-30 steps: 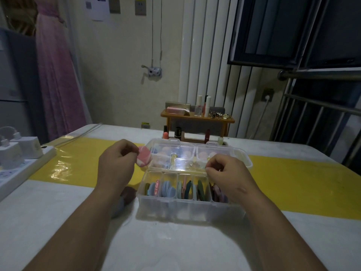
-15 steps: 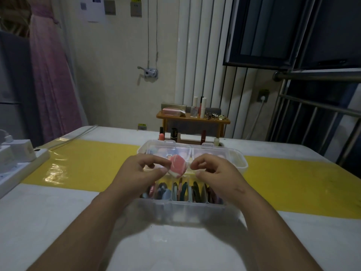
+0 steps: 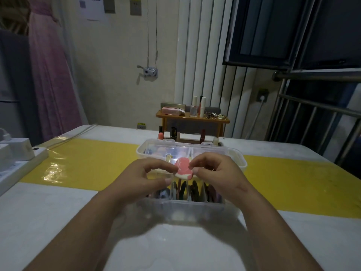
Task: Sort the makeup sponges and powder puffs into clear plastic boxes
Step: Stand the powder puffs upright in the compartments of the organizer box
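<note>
A clear plastic box with several compartments sits on the table in front of me. Its near row holds several flat powder puffs standing on edge; the far row holds pale pink and blue sponges. Above the middle of the box I hold a pink-and-white marbled makeup sponge. My left hand pinches its left side and my right hand pinches its right side. My hands hide part of the box's middle compartments.
A yellow strip crosses the white table. A white power strip with chargers lies at the left edge. Lipsticks stand behind the box, under a small wooden shelf of cosmetics. Window bars stand at the right.
My left hand carried the pink sponge from the box's left side to above its middle. My right hand rose and took hold of the sponge's other side.
</note>
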### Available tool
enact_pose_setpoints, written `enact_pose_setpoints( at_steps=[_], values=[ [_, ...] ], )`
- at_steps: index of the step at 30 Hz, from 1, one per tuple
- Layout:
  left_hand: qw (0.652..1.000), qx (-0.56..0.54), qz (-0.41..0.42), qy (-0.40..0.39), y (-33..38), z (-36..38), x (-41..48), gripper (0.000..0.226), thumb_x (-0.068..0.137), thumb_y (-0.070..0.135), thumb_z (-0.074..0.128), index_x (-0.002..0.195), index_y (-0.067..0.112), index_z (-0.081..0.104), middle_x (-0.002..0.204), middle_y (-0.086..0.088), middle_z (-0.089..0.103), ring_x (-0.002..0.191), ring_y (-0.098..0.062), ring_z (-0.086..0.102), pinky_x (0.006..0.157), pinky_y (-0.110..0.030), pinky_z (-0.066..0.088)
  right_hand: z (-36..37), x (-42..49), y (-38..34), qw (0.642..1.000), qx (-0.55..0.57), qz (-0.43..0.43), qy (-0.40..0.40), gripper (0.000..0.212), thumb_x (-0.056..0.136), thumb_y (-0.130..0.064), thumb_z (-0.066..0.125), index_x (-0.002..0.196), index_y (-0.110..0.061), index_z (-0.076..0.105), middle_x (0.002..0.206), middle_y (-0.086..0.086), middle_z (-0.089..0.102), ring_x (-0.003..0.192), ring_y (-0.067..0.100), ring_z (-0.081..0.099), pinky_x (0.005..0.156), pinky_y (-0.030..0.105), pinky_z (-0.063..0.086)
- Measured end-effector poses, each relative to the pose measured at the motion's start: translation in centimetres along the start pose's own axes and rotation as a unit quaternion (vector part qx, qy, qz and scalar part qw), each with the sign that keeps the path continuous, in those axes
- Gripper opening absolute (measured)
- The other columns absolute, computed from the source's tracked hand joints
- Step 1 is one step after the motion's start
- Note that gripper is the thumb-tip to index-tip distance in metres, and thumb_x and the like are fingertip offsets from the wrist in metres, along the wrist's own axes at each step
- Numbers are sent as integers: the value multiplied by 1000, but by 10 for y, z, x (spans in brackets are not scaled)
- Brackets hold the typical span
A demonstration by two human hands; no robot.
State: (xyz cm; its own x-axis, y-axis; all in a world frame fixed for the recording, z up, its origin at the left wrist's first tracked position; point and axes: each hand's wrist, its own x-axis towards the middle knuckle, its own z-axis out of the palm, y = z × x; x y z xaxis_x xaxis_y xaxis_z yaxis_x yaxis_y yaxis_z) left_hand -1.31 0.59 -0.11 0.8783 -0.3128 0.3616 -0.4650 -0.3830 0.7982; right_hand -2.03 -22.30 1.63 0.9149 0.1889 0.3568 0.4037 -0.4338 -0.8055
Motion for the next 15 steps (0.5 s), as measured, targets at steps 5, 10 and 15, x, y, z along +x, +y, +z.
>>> enact_pose_setpoints(
  at_steps=[5, 10, 15],
  values=[
    [992, 42, -11, 120, -11, 1, 6, 26, 85, 16, 74, 84, 42, 74, 99, 18, 68, 90, 7, 60, 67, -10, 46, -9, 2, 5, 997, 14, 4, 81, 20, 82, -8, 65, 77, -27, 70, 80, -16, 69, 80, 6, 67, 62, 30, 54],
    [977, 120, -74, 162, -22, -1, 11, 29, 86, 15, 67, 76, 42, 68, 96, 19, 59, 89, 8, 51, 67, -17, 38, -16, 4, 9, 987, 7, 7, 161, 24, 79, -2, 56, 68, -21, 66, 63, -9, 65, 58, 2, 60, 51, 13, 44],
    [975, 127, -79, 164, -26, 1, 14, 30, 85, 12, 66, 75, 41, 68, 93, 23, 58, 86, 6, 52, 65, -17, 37, -24, 4, 16, 966, -88, 26, 241, 21, 78, -11, 58, 59, -18, 59, 57, 1, 58, 59, 20, 55, 51, 30, 41]
  ],
)
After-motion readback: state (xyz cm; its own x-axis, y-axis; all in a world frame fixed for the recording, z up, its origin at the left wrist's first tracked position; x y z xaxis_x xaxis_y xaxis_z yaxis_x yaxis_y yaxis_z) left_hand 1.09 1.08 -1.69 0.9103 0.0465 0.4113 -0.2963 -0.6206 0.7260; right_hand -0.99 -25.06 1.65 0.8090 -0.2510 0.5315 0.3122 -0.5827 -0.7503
